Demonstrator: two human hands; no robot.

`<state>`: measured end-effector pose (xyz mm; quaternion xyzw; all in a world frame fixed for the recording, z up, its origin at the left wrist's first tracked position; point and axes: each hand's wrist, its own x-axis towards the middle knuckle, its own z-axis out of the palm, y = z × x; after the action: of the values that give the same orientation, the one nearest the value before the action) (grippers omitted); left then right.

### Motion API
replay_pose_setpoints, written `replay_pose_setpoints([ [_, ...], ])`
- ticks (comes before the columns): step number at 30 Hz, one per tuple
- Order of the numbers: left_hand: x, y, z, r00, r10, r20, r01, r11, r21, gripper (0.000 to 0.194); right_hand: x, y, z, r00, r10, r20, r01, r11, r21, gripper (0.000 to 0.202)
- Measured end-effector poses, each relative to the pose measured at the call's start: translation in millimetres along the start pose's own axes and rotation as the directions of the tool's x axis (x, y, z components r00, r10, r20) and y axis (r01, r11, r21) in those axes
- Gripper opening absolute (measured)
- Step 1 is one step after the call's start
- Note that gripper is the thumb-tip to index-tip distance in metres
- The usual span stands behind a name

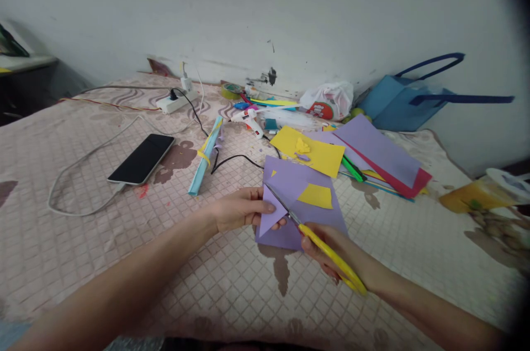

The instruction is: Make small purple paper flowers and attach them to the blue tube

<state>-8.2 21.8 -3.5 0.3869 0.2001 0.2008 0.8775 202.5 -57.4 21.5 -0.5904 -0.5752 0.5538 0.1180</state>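
Note:
My left hand (244, 208) pinches a small piece of purple paper (270, 218) between thumb and fingers. Yellow-handled scissors (327, 249) are gripped in my right hand (331, 243), and their blades lie along the edge of that piece. Beneath both hands rests a larger purple sheet (306, 174), with a yellow paper piece (317, 196) and a tiny yellow scrap on it. Left of the sheet lies a light-blue paper roll (203, 166) with a yellow strip curled around it. Part of my right fingers is hidden behind the scissor handles.
A phone (143, 159) charges at the left by a white cable. Behind are a power strip (176, 101), a glue gun (250, 121) with a black cord, and a plastic bag (327, 100). At right are stacked papers (381, 147), a green cutter (353, 168), a blue bag (393, 100) and a tipped cup (482, 192).

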Motion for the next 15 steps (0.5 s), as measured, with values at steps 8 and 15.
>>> replay_pose_setpoints([
  [8, 2, 4, -8.4, 0.982, -0.012, -0.189, 0.025, 0.997, 0.069, 0.019, 14, 9, -34, 0.979, -0.13, -0.156, 0.082, 0.955, -0.285, 0.036],
  [15, 4, 5, -15.0, 0.916, 0.09, -0.39, -0.028, 0.986, 0.162, 0.021, 14, 48, -100, 0.792, -0.305, -0.529, -0.301, 0.558, -0.773, 0.045],
])
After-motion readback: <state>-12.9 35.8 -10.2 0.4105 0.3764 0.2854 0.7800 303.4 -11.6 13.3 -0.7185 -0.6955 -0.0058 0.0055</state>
